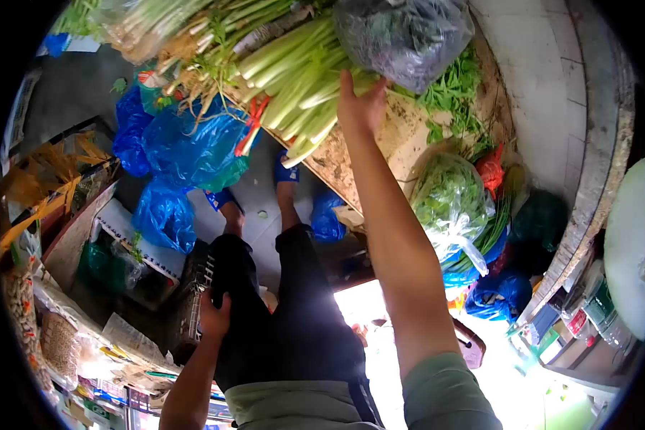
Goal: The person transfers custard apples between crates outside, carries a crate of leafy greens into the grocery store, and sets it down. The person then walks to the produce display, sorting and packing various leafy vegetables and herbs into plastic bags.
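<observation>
My right hand (pixel 362 107) reaches forward over the produce board (pixel 337 154), thumb and fingers apart. It is beside a bunch of pale green celery stalks (pixel 294 79), with its fingertips right at the lower edge of a clear plastic bag (pixel 408 39) of dark purplish produce. Loose leafy greens (pixel 455 86) lie to the right of that bag. Lower down, my left hand (pixel 215 315) hangs by my left thigh, fingers apart and holding nothing visible, close to a dark slatted crate (pixel 193 287).
Blue plastic bags (pixel 186 143) hang at the board's left edge, above the grey floor (pixel 261 193). A tied clear bag of greens (pixel 448 190) sits to the right of my forearm. Boxes (pixel 140 236) and packaged dry goods (pixel 61 340) crowd the left. Plastic bottles (pixel 602 308) stand at far right.
</observation>
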A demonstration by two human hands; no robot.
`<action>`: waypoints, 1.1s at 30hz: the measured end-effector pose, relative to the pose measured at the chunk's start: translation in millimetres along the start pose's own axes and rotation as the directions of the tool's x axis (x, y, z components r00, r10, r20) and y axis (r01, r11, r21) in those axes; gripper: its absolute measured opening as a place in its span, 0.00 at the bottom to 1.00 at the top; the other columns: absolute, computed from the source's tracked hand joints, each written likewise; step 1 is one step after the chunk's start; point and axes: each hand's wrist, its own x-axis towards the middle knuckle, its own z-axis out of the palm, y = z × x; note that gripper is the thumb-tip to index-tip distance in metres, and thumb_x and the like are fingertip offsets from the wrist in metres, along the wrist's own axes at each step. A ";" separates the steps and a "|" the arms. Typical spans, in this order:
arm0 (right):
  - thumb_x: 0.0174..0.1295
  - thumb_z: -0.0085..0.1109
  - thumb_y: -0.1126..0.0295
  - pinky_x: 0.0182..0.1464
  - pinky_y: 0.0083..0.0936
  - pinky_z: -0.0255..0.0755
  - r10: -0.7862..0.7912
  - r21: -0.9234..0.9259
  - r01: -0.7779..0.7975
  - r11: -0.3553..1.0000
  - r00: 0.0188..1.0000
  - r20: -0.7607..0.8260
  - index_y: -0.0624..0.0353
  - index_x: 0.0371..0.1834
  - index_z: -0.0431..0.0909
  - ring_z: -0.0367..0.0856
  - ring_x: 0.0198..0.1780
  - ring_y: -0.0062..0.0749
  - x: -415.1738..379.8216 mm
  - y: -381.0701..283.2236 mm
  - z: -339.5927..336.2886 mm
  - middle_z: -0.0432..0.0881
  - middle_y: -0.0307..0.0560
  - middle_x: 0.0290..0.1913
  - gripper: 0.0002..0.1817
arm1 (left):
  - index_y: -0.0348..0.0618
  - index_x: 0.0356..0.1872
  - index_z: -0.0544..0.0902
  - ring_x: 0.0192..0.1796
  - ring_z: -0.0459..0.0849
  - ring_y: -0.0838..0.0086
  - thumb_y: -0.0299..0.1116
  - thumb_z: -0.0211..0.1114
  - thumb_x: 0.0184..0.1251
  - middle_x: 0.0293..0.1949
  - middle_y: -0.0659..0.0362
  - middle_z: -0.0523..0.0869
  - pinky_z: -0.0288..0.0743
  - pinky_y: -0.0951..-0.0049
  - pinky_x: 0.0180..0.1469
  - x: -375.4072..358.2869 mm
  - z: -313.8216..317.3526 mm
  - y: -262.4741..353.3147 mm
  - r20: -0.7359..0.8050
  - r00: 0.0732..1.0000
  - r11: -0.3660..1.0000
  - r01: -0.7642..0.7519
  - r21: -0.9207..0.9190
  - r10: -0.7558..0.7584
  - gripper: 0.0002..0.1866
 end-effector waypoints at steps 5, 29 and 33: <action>0.62 0.59 0.36 0.75 0.60 0.55 -0.340 0.000 0.346 0.938 0.922 -0.187 0.67 0.78 0.36 0.52 0.74 0.68 -29.4 -10.0 -65.9 0.48 0.69 0.75 0.59 | 0.37 0.59 0.77 0.58 0.80 0.49 0.47 0.67 0.66 0.55 0.42 0.82 0.73 0.56 0.61 -10.7 19.2 -6.2 -0.057 0.997 0.997 0.053 -0.049 -0.055 0.28; 0.71 0.54 0.65 0.72 0.50 0.63 -0.409 -0.372 0.315 0.873 0.889 -0.207 0.69 0.65 0.70 0.69 0.69 0.60 -47.3 165.9 -216.7 0.70 0.63 0.69 0.24 | 0.35 0.57 0.77 0.58 0.80 0.47 0.46 0.67 0.66 0.53 0.40 0.82 0.74 0.56 0.60 -18.9 27.6 15.6 -0.038 0.996 0.989 0.075 -0.127 -0.080 0.27; 0.65 0.60 0.75 0.72 0.45 0.62 -0.696 -0.093 0.691 0.717 0.717 -0.042 0.64 0.62 0.74 0.67 0.71 0.53 -84.8 70.4 -145.6 0.71 0.56 0.67 0.21 | 0.35 0.58 0.76 0.58 0.80 0.47 0.46 0.66 0.66 0.54 0.40 0.82 0.74 0.56 0.61 -14.4 27.2 14.3 -0.046 0.998 0.999 0.046 -0.025 -0.047 0.27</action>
